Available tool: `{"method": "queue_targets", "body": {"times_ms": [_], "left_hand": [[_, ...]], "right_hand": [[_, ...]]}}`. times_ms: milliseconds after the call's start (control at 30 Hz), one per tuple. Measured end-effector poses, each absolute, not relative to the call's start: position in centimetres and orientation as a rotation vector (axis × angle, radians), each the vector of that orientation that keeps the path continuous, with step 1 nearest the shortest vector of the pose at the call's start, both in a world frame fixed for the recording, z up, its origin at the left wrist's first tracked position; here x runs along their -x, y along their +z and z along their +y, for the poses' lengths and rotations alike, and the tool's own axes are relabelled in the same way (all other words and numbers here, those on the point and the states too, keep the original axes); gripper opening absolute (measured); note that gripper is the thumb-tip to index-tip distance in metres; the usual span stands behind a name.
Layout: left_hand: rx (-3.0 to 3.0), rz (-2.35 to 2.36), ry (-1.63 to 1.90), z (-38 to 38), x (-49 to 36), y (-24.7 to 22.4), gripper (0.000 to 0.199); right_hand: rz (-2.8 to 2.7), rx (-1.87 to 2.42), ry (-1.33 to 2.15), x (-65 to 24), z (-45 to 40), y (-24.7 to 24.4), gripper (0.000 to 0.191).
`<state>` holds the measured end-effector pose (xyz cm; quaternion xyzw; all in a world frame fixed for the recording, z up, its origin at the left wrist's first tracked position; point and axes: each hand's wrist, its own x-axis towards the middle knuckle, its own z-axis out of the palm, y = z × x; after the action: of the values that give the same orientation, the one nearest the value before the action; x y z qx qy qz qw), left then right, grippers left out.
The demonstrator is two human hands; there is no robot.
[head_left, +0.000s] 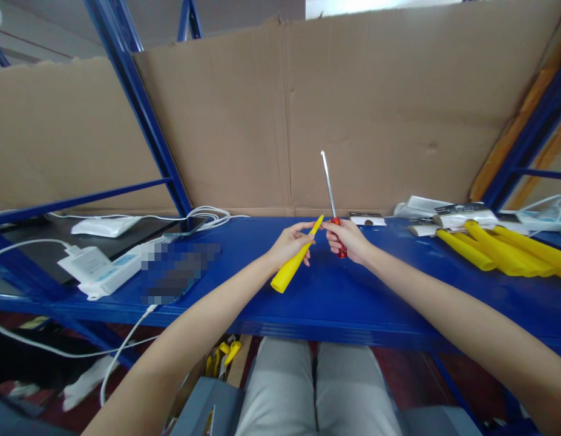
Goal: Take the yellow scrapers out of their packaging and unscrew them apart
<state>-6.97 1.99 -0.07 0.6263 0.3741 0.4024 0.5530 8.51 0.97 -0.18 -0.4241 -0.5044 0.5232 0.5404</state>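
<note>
In the head view, my left hand (289, 243) is closed around a yellow tapered tube (291, 266). The tube's wide, hollow end points down toward the front edge, and its narrow tip points up and to the right. My right hand (350, 240) grips the red handle of a screwdriver (328, 181), whose metal shaft points upward. The fingertips of both hands come close together near the tube's narrow tip; whether they touch I cannot tell. Both hands are over the blue shelf top (244, 266).
Several yellow tubes (502, 248) with packaging lie at the right. On the left are a power strip (112, 272) with a white plug, a blurred phone-like device (178, 272) and coiled white cables (212, 215). A cardboard sheet (362, 109) stands behind; blue posts (148, 121) flank it.
</note>
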Motion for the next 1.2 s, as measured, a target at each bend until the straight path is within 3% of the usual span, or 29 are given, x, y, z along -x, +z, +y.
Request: {"method": "queue_targets", "body": {"times_ms": [400, 700, 933, 1100, 1200], "left_hand": [[-1.537, 0.886, 0.91, 2.2, 7.1, -0.4, 0.04], [-1.466, 1.183, 0.937, 3.2, 8.1, 0.6, 0.034], [-1.535, 1.278, 0.878, 3.6, 9.4, 1.3, 0.034], [-1.547, 1.287, 0.877, 3.5, 9.7, 1.5, 0.034], [-1.568, 1.283, 0.872, 3.6, 9.7, 1.4, 0.034]], "right_hand": [[-1.277, 1.065, 1.267, -8.6, 1.1, -0.4, 0.016], [-1.438, 1.265, 1.143, -11.2, 1.6, -0.6, 0.021], [-1.709, 2.013, 0.336, -19.0, 3.8, 0.1, 0.02], [-1.87, 2.18, -0.051, -23.2, 5.2, -0.7, 0.021], [-1.89, 2.219, -0.116, -24.3, 5.8, -1.3, 0.024]]}}
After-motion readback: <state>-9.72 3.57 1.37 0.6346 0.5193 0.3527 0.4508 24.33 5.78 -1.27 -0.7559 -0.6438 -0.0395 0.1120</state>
